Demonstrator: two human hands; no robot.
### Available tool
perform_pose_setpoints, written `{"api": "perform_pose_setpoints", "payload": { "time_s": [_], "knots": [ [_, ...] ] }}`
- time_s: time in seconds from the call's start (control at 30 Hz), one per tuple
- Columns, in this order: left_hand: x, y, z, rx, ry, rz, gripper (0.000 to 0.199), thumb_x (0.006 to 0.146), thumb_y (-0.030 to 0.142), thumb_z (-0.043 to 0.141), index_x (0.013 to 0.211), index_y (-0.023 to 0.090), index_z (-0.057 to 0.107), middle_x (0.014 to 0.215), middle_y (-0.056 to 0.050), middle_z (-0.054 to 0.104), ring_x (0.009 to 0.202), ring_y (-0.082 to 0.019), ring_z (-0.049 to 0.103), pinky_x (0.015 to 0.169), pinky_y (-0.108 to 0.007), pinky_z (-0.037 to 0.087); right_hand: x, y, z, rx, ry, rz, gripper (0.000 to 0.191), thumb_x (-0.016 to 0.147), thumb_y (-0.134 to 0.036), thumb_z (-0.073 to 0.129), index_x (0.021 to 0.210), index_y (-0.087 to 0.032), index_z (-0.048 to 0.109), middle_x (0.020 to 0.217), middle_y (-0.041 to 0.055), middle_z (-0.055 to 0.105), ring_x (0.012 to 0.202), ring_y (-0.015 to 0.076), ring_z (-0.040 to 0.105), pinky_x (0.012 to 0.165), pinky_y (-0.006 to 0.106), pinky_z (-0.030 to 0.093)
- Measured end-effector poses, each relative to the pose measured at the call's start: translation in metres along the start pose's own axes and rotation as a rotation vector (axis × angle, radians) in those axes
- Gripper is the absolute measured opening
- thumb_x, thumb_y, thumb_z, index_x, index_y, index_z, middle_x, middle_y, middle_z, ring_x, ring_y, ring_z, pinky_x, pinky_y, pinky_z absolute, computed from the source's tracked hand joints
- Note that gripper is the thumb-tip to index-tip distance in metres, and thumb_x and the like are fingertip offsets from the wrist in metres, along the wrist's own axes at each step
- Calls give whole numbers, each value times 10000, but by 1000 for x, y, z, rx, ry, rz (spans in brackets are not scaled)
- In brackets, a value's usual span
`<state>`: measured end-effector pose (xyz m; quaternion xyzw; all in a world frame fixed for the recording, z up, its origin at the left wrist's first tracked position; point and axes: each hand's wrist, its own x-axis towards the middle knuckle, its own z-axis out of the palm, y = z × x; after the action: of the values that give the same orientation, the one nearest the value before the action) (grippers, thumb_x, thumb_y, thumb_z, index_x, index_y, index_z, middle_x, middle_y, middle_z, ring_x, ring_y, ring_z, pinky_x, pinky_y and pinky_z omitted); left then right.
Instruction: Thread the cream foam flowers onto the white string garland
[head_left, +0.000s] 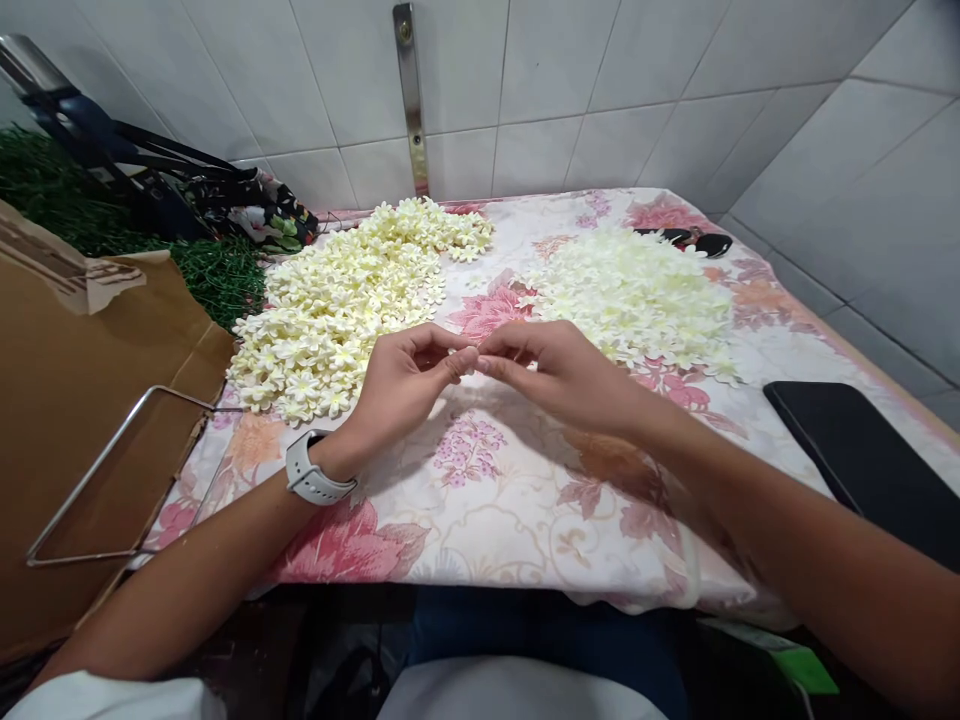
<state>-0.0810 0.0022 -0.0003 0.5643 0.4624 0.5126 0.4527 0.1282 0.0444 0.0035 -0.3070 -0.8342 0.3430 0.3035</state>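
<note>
My left hand (411,378) and my right hand (551,372) meet fingertip to fingertip above the flowered tablecloth (517,520). Both are closed in a pinch; whatever sits between the fingertips is too small and hidden to name. Behind my left hand spreads a heap of cream-yellow artificial flowers (352,290), full in shape. Beyond my right hand lies a second pile of paler, flat white-green flower petals (630,290). A watch with a white strap (319,470) is on my left wrist.
A cardboard box (97,400) with a bent metal wire frame (90,480) stands at left. Behind it are green artificial grass (217,280) and a dark floral bag (262,210). A black phone (862,450) and sunglasses (712,244) lie at right. A tiled wall (570,80) closes the back.
</note>
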Motion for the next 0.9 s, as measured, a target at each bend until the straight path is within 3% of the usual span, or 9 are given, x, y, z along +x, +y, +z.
{"api": "perform_pose_setpoints", "payload": {
  "time_s": [0.1, 0.2, 0.27, 0.37, 0.47, 0.57, 0.67, 0.73, 0.9],
  "knots": [
    [8, -4, -5, -2, 75, 12, 445, 647, 505, 1053, 792, 158, 814, 718, -38, 760, 642, -112, 641, 587, -230, 497, 38, 10, -19, -356, -102, 11, 301, 1071, -424, 659, 1173, -158, 756, 1072, 129, 771, 976, 272, 680, 831, 370, 480],
    [17, -8, -12, -39, 156, 21, 471, 577, 464, 1087, 757, 153, 783, 704, -22, 738, 637, -97, 616, 585, -224, 479, 89, 28, -26, -736, -116, 70, 304, 1096, -327, 603, 1274, -112, 724, 1386, 262, 681, 1273, 390, 593, 1022, 476, 486],
    [21, -10, -16, -85, 188, 4, 485, 567, 460, 1091, 750, 150, 767, 698, -14, 726, 634, -90, 617, 579, -218, 485, 116, 40, -23, -792, -130, 133, 274, 1053, -202, 616, 1274, -86, 728, 1402, 285, 663, 1274, 408, 587, 1027, 496, 490],
    [22, -10, -18, -184, 168, -59, 518, 560, 499, 1089, 778, 150, 775, 722, -13, 735, 644, -87, 641, 605, -222, 553, 129, 56, -17, -828, -164, 185, 189, 997, -125, 623, 1090, -108, 787, 1164, 219, 747, 1049, 317, 643, 916, 421, 509],
    [19, -10, -16, -293, 104, -104, 540, 567, 535, 1080, 854, 163, 814, 851, -34, 794, 755, -102, 715, 783, -279, 676, 109, 62, -26, -854, -139, 192, 164, 989, -157, 642, 886, -138, 768, 928, 148, 729, 902, 259, 611, 875, 404, 505],
    [14, -8, -12, -374, 53, -115, 523, 592, 511, 1078, 915, 179, 837, 927, -26, 815, 840, -104, 753, 941, -324, 711, 73, 56, -49, -876, -77, 190, 301, 983, -188, 654, 685, -163, 686, 776, 161, 659, 932, 322, 606, 924, 490, 489],
    [9, -3, -7, -414, 20, -119, 492, 633, 488, 1068, 940, 174, 844, 909, -21, 816, 832, -105, 770, 954, -334, 727, 37, 36, -60, -840, 9, 133, 348, 1059, -285, 580, 741, -186, 682, 919, 187, 703, 1017, 358, 613, 971, 545, 473],
    [5, 1, -2, -429, 4, -125, 480, 637, 463, 1070, 940, 168, 845, 899, -24, 822, 823, -119, 785, 905, -325, 739, 17, 20, -53, -774, 73, 84, 424, 1143, -395, 431, 869, -203, 691, 988, 164, 719, 966, 310, 630, 944, 499, 490],
    [-11, 17, 12, -405, -32, -3, 315, 714, 363, 1042, 859, 171, 838, 837, -4, 824, 758, -122, 805, 748, -238, 732, -15, -12, -11, 138, 30, 31, 493, 1074, -699, 578, 903, -242, 648, 818, 23, 681, 739, 189, 632, 711, 349, 505]
  ]
}}
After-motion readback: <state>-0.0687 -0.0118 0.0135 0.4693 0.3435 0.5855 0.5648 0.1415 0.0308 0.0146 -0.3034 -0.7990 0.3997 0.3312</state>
